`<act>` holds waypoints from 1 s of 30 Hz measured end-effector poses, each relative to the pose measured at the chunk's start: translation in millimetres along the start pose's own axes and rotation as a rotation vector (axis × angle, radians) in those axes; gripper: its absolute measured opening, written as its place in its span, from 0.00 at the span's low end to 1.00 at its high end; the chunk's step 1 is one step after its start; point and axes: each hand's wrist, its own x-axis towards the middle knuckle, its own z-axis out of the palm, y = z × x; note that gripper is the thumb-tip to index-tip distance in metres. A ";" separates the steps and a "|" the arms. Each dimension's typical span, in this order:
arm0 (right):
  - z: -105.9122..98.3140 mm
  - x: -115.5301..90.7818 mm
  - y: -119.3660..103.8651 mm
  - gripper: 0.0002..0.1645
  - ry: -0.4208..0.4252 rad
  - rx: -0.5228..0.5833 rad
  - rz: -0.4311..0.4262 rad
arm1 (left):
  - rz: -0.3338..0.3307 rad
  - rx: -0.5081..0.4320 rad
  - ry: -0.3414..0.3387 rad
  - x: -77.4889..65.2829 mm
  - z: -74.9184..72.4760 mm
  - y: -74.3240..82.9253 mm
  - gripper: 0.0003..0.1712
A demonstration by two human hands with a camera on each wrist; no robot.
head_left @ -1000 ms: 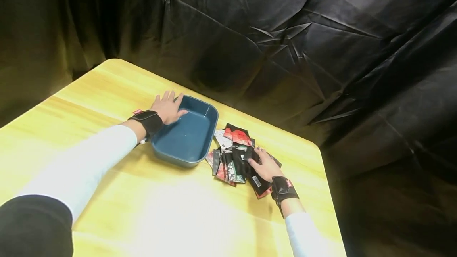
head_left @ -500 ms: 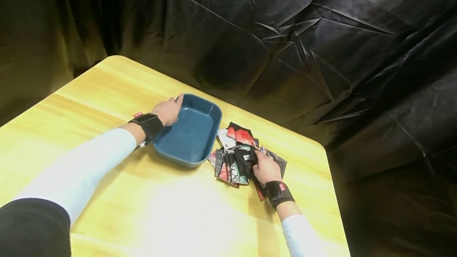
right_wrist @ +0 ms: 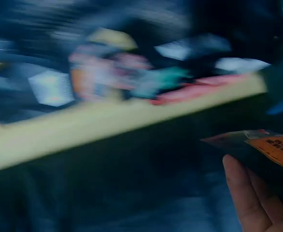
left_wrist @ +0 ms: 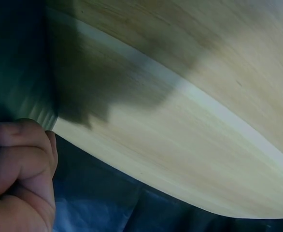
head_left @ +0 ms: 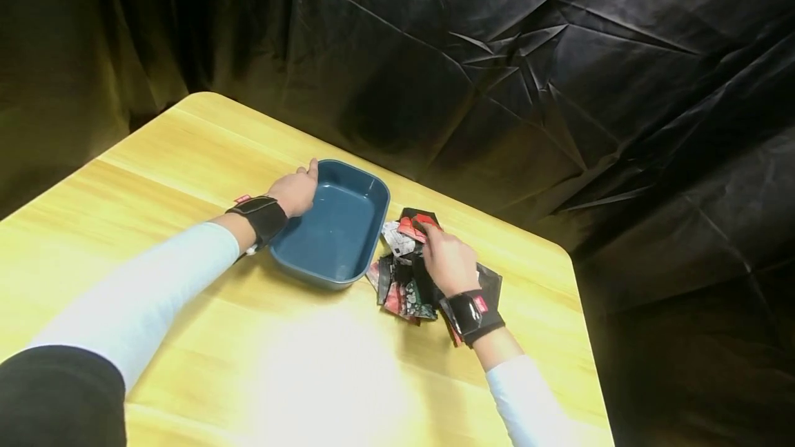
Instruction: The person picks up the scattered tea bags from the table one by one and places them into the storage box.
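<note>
My left hand (head_left: 295, 193) grips the left rim of a dark blue rectangular plastic tub (head_left: 335, 230). In the left wrist view, its curled fingers (left_wrist: 28, 133) lie against the tub wall (left_wrist: 16, 92). Just right of the tub, a loose pile of small flat packets (head_left: 406, 299), black with red, white and green prints, lies on the table. Over the far part of this pile, my right hand (head_left: 450, 264) pinches a red-and-black packet (head_left: 413, 228). The right wrist view shows the packet's orange label (right_wrist: 272, 149) by the thumb, above the fingers (right_wrist: 243, 193).
A light wooden table (head_left: 205, 336) with rounded corners carries everything. Black sheeting (head_left: 397, 54) hangs behind its far edge. A wide black strap (head_left: 475, 316) wraps the right wrist, close above the near packets.
The left hand's spread fingers have closed over the tub rim. From the black packets on the right, the right hand has moved away from the body and left, taking hold of the red-and-black packet.
</note>
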 end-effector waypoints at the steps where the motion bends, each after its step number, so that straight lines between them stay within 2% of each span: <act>1: -1.6 6.8 -8.7 0.18 0.006 -0.007 -0.030 | 0.001 0.000 -0.001 0.4 0.8 -0.3 0.48; 6: 2.0 29.8 -45.1 0.16 0.029 -0.073 -0.155 | -0.004 -0.006 -0.001 1.3 7.6 0.8 0.45; 13: 11.0 40.4 -73.8 0.16 0.032 -0.112 -0.218 | -0.013 -0.028 0.009 2.0 11.4 8.3 0.40; 15: 12.8 42.5 -78.4 0.17 0.003 -0.093 -0.235 | -0.015 -0.028 0.013 2.0 11.2 9.2 0.40; 18: 14.1 43.5 -82.4 0.30 -0.125 -0.017 -0.222 | -0.022 -0.027 -0.002 2.2 11.7 8.5 0.40; 21: 11.3 40.9 -79.8 0.46 -0.252 0.089 -0.158 | -0.031 -0.032 -0.026 1.8 11.5 6.8 0.41; 22: 9.5 39.4 -76.9 0.49 -0.277 0.121 -0.127 | -0.033 -0.036 -0.033 1.7 11.3 5.9 0.42; 25: 2.8 33.3 -60.5 0.48 -0.293 0.176 -0.052 | -0.033 -0.038 -0.030 1.2 8.8 3.6 0.43; 30: -4.3 16.9 -15.2 0.44 -0.289 0.184 0.050 | -0.030 -0.026 -0.004 0.4 3.1 -1.7 0.44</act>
